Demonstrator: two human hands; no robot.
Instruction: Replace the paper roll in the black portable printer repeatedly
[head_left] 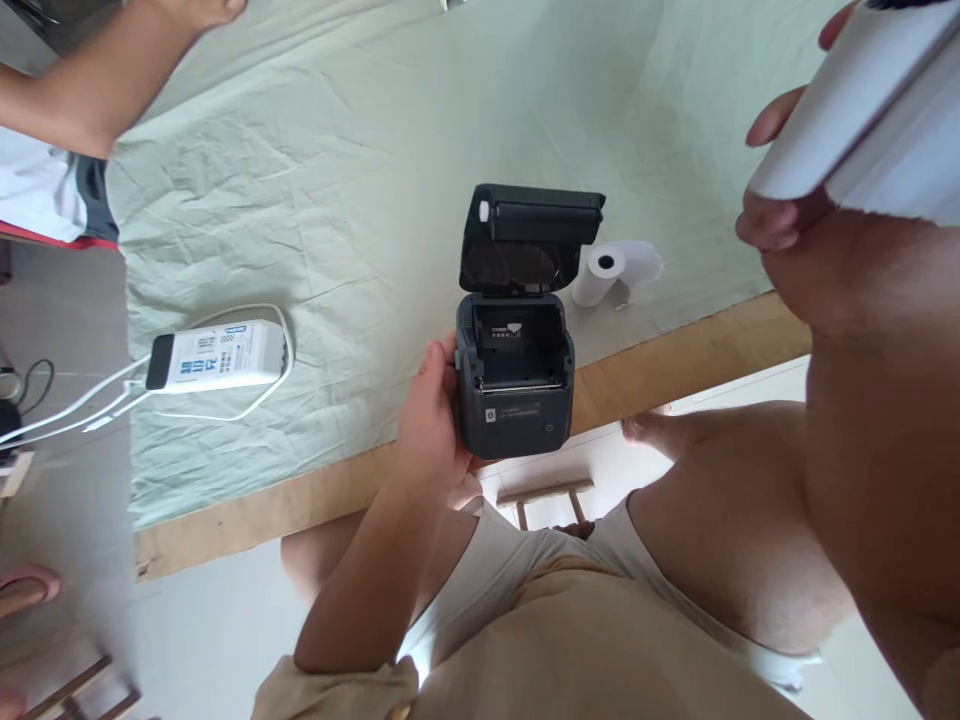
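Just right of the left hand (435, 420) sits a dark handheld device (517, 405), gripped along its side, the thumb showing while the other fingers are mostly hidden behind or beneath the casing. Its lid (529, 240) stands open beyond the hand; the small lettering inside the bay is too fine to read. Well off to that hand's right, the right hand (787, 222) is closed around a white paper roll (855, 95); the roll covers the palm and runs out of view at the top corner, and a dark thing at the very edge there cannot be made out. Between the two hands, just beyond the device, a small paper roll (598, 283) stands on the cloth-covered surface (337, 220), its loose end trailing. Left of the left hand lies a white power strip (225, 357) with cables. Farther off, a co-worker's arm (112, 85) is cut off at the edge.
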